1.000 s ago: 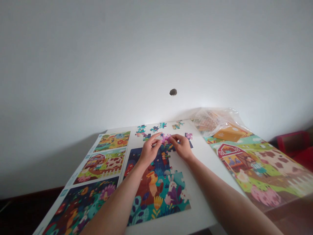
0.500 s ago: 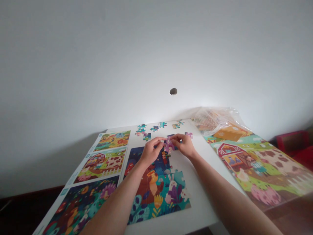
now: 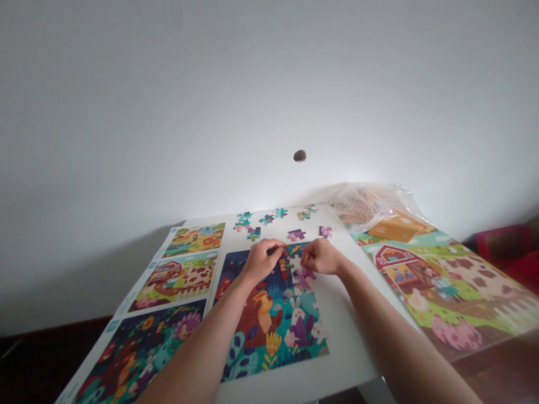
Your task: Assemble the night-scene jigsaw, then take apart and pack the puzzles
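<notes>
Fingers of right hand (image 3: 323, 257) pinch purple puzzle piece (image 3: 304, 276) at edge of forest puzzle (image 3: 269, 331); left hand (image 3: 260, 261) grip unclear. Skewed push may buckle joined pieces.

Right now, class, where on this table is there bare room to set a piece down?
Bare table runs between the jungle puzzle and the farm puzzle, and along the near edge. Crowded: the far edge, with loose pieces, and the jungle puzzle's top, under the left hand and right hand.

reference sheet (image 3: 177, 280) | farm puzzle (image 3: 442, 292) | plastic bag (image 3: 370, 203) | orange box (image 3: 393, 229)
</notes>
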Demonstrator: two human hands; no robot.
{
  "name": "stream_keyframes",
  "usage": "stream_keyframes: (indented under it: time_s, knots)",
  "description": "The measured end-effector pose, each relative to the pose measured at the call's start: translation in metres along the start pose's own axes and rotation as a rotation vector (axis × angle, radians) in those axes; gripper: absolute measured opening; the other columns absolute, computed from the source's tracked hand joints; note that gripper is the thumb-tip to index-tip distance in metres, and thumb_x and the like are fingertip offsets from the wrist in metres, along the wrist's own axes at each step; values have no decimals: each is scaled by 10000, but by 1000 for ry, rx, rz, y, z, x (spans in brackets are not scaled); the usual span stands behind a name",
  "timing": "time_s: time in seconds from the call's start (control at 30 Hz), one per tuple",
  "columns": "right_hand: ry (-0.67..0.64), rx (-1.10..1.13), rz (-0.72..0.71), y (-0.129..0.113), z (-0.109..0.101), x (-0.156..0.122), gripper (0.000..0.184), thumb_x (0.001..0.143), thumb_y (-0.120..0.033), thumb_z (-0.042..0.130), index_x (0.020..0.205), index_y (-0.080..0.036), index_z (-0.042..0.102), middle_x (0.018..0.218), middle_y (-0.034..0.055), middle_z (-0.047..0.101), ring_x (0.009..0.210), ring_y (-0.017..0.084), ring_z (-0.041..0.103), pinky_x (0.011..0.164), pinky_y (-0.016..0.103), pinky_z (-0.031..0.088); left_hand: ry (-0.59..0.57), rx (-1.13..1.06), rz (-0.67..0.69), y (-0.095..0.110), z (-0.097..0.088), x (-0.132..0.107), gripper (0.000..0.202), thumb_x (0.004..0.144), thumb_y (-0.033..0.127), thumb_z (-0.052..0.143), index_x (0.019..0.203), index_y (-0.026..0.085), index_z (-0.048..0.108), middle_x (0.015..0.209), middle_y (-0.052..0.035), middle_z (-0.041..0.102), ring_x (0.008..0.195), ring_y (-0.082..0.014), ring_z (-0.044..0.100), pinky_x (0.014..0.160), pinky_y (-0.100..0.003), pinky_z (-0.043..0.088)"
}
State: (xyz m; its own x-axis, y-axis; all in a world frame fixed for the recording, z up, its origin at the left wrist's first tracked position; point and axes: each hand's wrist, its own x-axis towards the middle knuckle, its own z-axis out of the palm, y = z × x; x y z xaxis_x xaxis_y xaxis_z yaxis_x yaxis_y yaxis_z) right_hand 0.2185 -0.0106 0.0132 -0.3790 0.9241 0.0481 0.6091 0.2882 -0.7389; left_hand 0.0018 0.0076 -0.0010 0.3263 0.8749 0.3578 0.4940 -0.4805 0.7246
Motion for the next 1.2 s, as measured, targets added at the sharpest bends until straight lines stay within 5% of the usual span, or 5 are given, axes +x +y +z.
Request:
stream_keyframes:
  time_s: [0.7, 1.2]
  knots:
    - [-1, 29, -24, -3, -1, 0, 189, 589, -126, 554, 651, -123, 732, 534, -9, 631, 501, 94, 509, 477, 180, 335, -10, 27, 22, -3, 3, -1, 188, 820, 224, 579, 893, 241, 751, 861, 3, 754, 848, -179, 682, 811, -289, 501]
    - [-42, 138, -8, -7, -3, -1, 189, 594, -135, 553, 681, -122, 720, 571, -2, 649, 530, 113, 558, 502, 180, 389, -18, 40, 16, -1, 2, -1, 182, 817, 236, 578, 877, 235, 750, 867, -11, 755, 842, -191, 684, 811, -308, 517]
